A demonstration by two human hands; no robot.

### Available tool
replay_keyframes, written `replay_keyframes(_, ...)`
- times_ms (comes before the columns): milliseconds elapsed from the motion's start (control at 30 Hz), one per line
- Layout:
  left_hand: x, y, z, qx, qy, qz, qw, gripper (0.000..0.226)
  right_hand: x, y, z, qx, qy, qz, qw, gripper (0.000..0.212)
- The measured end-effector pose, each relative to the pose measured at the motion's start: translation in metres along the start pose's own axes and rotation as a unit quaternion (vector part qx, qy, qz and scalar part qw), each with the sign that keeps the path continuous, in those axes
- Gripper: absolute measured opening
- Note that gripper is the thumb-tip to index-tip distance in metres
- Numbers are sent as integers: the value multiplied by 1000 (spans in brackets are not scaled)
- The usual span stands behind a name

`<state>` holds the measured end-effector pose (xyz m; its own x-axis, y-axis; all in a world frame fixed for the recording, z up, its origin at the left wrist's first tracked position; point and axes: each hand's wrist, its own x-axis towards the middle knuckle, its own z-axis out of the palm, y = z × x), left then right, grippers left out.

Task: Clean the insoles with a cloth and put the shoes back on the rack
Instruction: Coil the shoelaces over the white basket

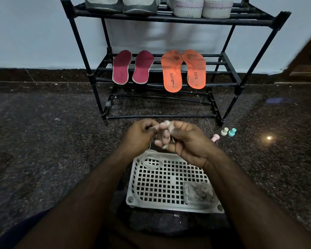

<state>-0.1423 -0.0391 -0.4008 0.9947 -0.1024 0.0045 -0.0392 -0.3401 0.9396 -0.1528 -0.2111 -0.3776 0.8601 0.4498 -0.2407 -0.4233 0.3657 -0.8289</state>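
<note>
A black rack stands against the wall on the dark stone floor. Two pairs of shoes sit on its top shelf; the maroon insoles and orange insoles lie on the middle one. Nearer the person, a white basket holds a grey cloth and a coiled white lace. Above it, the left hand and right hand both pinch the lace's upper end with curled fingers. The slack lace could snag in the basket's holes and drag it, and the insoles, overhanging the bars, may slip off if the rack is bumped.
</note>
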Motion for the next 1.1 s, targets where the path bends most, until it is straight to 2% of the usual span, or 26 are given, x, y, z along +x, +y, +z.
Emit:
replay_keyframes(133, -5, -3, 6, 72, -89, -12, 993, 15, 4, -1, 5, 58, 83, -128, 987, 21)
replay_keyframes(200, -9, -1, 10, 102, -139, -12, 985, 16, 7, 1, 2, 43, 122, -187, 974, 20)
replay_keyframes(233, -10, 2, 12, 118, -160, -9, 980, 16, 9, 3, -2, -7, 149, -213, 966, 19)
replay_keyframes(267, -11, 4, 13, 136, -174, -5, 975, 17, 10, 6, -7, -106, 183, -237, 948, 19)
replay_keyframes(300, -12, 6, 14, 149, -178, 5, 973, 16, 10, 9, -11, -247, 220, -248, 911, 18)
replay_keyframes(367, -11, 8, 13, 155, -165, 23, 974, 16, 12, 18, -20, -494, 245, -206, 809, 16)
replay_keyframes(400, -11, 10, 12, 154, -150, 32, 976, 15, 12, 21, -21, -555, 235, -162, 781, 16)
replay_keyframes(433, -11, 10, 9, 156, -130, 42, 978, 14, 12, 24, -21, -576, 217, -116, 780, 18)
replay_keyframes(467, -9, 10, 6, 160, -108, 54, 980, 13, 12, 24, -20, -562, 195, -68, 801, 22)
replay_keyframes(567, -4, 4, -2, 152, -52, 76, 984, 14, 8, 16, -11, -345, 109, 64, 930, 26)
replay_keyframes(600, -3, 2, -3, 135, -35, 74, 987, 15, 6, 12, -9, -261, 75, 90, 958, 27)
replay_keyframes(667, -1, 1, -2, 71, -9, 53, 996, 17, 2, 5, -9, -139, 13, 108, 984, 27)
replay_keyframes(767, -1, 0, 0, 64, 14, 56, 996, 19, -2, -2, -7, -12, -36, 74, 997, 25)
replay_keyframes(833, -3, -2, 1, 69, -7, 56, 996, 18, -4, -8, -3, 57, -29, 19, 998, 22)
replay_keyframes(900, -6, -1, 2, 84, -56, 36, 994, 16, -4, -13, 0, 116, 12, -61, 991, 21)
replay_keyframes(1000, -12, 2, 7, 133, -122, 11, 983, 14, 0, -16, 1, 78, 98, -178, 976, 22)
replay_keyframes(1100, -13, 2, 8, 180, -155, 10, 971, 15, 5, -12, -6, -66, 186, -252, 947, 20)
